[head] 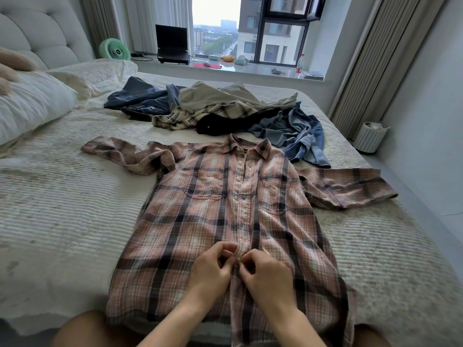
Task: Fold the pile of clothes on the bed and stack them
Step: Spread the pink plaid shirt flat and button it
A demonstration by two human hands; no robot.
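A pink and dark plaid shirt point(213, 216) lies flat, front up, on the bed point(62, 221), collar away from me and both sleeves spread out. My left hand point(213, 267) and my right hand point(265, 274) meet at the button placket low on the shirt, each pinching the fabric edge at a button. Behind the shirt lies an unfolded pile of clothes point(213, 108): dark denim, a beige garment, a cream plaid shirt, something black, and light blue denim point(298, 136) at the right.
White pillows point(32, 101) lie at the left by the padded headboard. A window ledge point(250, 68) behind the bed holds a laptop, a green fan and a bottle. A striped bin point(368, 137) stands on the floor at the right. My knees show at the bottom edge.
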